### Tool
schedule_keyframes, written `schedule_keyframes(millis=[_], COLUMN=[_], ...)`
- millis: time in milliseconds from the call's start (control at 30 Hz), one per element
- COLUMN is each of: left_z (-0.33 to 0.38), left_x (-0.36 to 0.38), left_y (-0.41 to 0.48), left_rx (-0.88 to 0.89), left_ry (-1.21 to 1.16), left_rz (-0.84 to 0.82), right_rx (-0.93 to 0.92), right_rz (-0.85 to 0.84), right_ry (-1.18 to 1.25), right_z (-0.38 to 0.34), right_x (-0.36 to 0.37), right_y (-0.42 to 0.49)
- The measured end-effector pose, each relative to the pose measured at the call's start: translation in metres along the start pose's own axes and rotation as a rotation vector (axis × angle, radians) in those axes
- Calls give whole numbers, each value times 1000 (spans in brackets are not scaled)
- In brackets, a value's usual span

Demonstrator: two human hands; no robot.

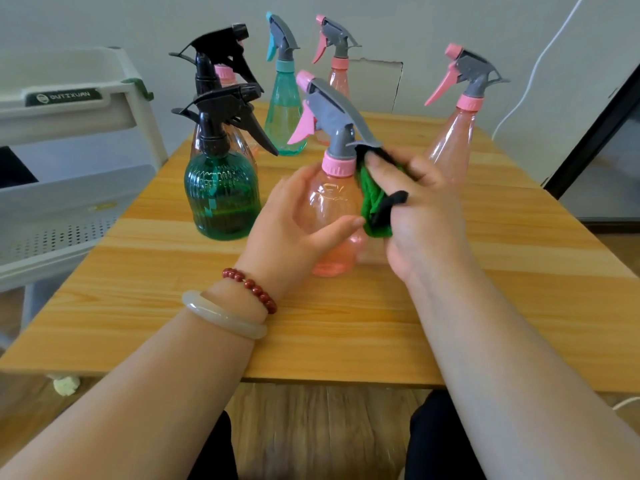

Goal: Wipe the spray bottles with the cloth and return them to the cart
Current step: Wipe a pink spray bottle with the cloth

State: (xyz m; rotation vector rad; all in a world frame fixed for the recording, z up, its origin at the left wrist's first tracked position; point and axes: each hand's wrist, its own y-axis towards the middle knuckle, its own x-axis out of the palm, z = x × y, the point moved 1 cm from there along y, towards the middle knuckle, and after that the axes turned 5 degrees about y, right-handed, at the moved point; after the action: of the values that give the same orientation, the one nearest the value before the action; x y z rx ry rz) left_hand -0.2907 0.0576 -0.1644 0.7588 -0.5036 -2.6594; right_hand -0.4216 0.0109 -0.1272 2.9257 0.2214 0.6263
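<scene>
pink bottle (330, 206) gripped round body by left hand (287, 220), green cloth (370, 199) bunched in right hand (426, 216), pressed at neck. risk imo: pink bottle tipped by hard rub, green bottle (221, 199) just left of left hand knocked over. cart (69, 109) further left.

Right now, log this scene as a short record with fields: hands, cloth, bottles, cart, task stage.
left hand: grips the body of the near pink bottle
right hand: holds the green cloth against that bottle's shoulder, just below its pink collar
other bottles: dark green bottle, teal bottle and far-right pink bottle stand on the wooden table, with more behind
cart: white, left of the table
task stage: wiping under way; this bottle not yet returned
</scene>
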Motion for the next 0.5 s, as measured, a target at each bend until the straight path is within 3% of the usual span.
schedule_keyframes(millis=[100,200,300,433,500], left_z=[-1,-2,-2,-1,-2], left_x=[2,3,3,2,2], left_y=[-2,-2,-2,-2,-1], left_rx=[-26,-41,-33,-14,-24], left_ry=[-86,-94,-93,-71,-70], left_rz=[3,5,10,15,13], right_rx=[-67,108,236,-28,-55], right_rz=[-25,60,106,-55,-92], right_ry=[-9,-197,-188,25,7], right_z=[-3,11,12,-5,-7], right_x=[3,-7,-9,2,4], right_y=[-3,0,2,-1,-3])
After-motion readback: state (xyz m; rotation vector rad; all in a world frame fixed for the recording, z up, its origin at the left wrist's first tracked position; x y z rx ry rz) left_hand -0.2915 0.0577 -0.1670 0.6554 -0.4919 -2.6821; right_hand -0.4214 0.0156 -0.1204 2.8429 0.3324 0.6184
